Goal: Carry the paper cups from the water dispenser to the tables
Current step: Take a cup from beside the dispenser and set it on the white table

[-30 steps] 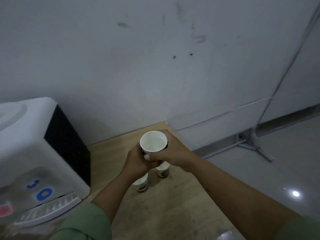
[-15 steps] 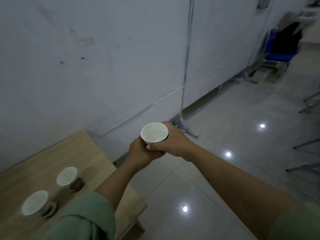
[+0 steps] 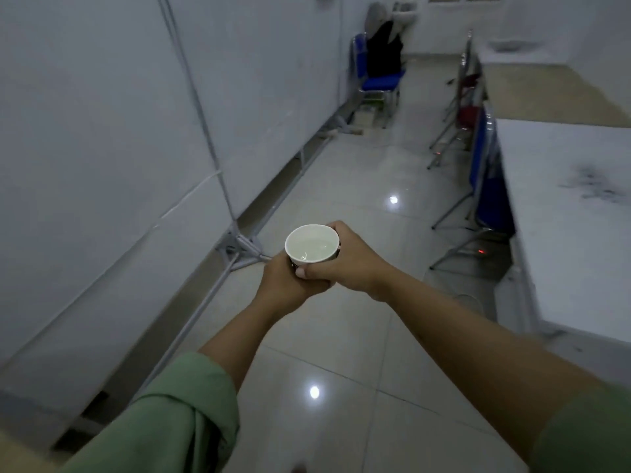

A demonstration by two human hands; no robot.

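Note:
A white paper cup [image 3: 312,246] with water in it is held upright at chest height over the tiled floor. My left hand [image 3: 285,287] cups it from below and the side. My right hand [image 3: 345,262] wraps around its right side, thumb across the front. Both hands grip the same cup. A white table [image 3: 563,213] runs along the right side, and a tan-topped table [image 3: 543,88] stands behind it.
A white partition wall [image 3: 102,148] with metal feet [image 3: 239,249] lines the left. Folding chairs [image 3: 481,179] are tucked under the tables on the right. A blue chair [image 3: 380,80] with a dark bag stands at the far end. Glossy tiled floor [image 3: 341,336] runs down the middle.
The view has swung right, away from the water dispenser and the wooden table with two cups. The aisle and tables are now ahead. The cup stays held in both hands.

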